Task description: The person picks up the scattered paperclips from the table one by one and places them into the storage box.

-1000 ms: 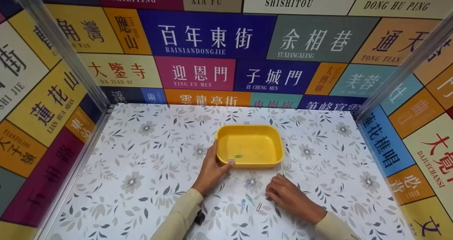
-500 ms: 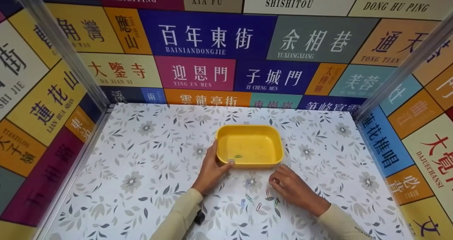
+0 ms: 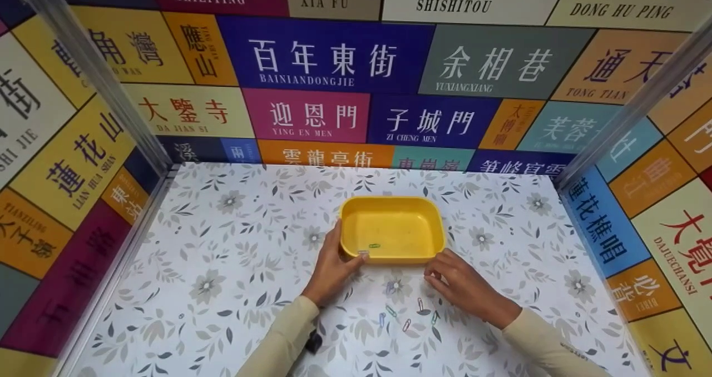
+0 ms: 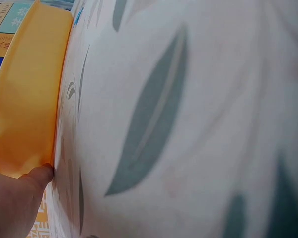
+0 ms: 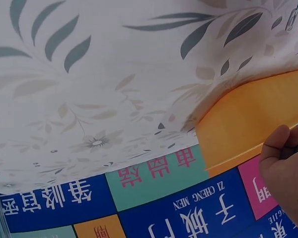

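My left hand (image 3: 332, 274) grips the front left corner of a yellow plastic box (image 3: 392, 260), its thumb over the rim. The left wrist view shows that thumb (image 4: 37, 176) against the box (image 4: 32, 94). A green paper clip (image 3: 375, 246) and a pale paper clip (image 3: 363, 252) lie inside the box. My right hand (image 3: 464, 285) is at the box's front right corner with its fingers bent. In the right wrist view the curled fingers (image 5: 278, 141) overlap the rim; whether anything is between them is hidden.
Several loose paper clips lie on the floral tabletop (image 3: 250, 227) in front of the box: red (image 3: 408, 325), blue (image 3: 381, 320), green (image 3: 391, 310), purple (image 3: 390, 287). Panels with printed signs (image 3: 325, 54) border the back and sides.
My right hand has moved up from the loose paper clips to the box's front right corner, uncovering a red and a green clip. The left hand and box stay put.
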`<state>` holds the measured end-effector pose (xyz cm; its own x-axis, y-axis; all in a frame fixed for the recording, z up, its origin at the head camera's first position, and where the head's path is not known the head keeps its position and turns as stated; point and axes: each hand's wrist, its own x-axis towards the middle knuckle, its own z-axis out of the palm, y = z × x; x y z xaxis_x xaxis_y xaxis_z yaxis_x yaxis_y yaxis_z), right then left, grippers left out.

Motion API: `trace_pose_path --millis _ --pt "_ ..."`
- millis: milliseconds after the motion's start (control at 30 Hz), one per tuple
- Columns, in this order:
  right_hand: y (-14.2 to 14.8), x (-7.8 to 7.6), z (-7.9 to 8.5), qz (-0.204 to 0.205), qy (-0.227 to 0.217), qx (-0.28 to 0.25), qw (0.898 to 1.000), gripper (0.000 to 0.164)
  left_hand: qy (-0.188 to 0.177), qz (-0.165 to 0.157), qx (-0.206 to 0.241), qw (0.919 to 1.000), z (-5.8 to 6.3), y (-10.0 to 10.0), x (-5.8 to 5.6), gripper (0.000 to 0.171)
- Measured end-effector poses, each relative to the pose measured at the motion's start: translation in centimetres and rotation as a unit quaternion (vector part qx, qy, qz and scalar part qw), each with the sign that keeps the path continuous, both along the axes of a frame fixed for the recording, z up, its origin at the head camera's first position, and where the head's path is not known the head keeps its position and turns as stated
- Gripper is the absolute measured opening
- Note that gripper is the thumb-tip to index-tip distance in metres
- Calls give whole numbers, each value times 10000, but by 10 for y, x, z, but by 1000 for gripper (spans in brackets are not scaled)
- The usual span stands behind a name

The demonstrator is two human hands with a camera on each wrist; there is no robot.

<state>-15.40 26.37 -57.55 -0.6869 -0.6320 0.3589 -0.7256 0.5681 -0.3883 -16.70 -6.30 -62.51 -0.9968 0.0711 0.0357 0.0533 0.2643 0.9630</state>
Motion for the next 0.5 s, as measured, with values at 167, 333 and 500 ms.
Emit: trace_pose_path --millis 167,333,500 --pt "-2 -4 6 -45 -131 -21 9999 19 -11 -14 45 10000 0 0 1 108" --pt "-3 -12 10 91 -46 -189 9998 18 -82 -13 139 9999 1 0 1 108" --pt "-2 -19 11 135 -101 -176 9997 12 -213 26 127 9997 2 1 1 109"
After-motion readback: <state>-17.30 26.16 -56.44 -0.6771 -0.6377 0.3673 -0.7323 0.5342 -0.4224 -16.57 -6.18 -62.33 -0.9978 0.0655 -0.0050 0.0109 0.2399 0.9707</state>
